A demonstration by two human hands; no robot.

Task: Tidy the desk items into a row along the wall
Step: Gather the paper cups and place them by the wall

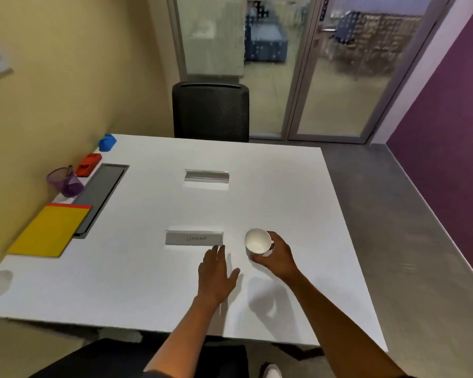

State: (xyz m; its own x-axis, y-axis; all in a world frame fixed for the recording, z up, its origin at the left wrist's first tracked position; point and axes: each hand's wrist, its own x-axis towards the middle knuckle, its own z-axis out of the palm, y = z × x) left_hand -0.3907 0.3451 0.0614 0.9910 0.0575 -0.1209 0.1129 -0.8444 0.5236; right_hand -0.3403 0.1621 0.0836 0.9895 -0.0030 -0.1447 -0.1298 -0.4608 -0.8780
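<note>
My right hand (pixel 277 256) grips a white paper cup (pixel 256 240), tilted so its mouth faces me, just above the white desk (pixel 271 186). My left hand (pixel 216 271) lies flat and open on the desk, fingertips at the corner of a grey name plate (pixel 194 238) with handwriting on it. A second grey name plate (pixel 206 176) stands further back. Along the left wall sit a blue object (pixel 107 142), a red stapler (pixel 88 164), a purple mesh pen holder (pixel 65 181) and a yellow notebook (pixel 49 231).
A grey cable tray lid (pixel 100 196) is set into the desk beside the wall items. A black chair (pixel 210 111) stands at the far side. Glass doors (pixel 339 69) are behind it, and a purple wall (pixel 448 118) is on the right.
</note>
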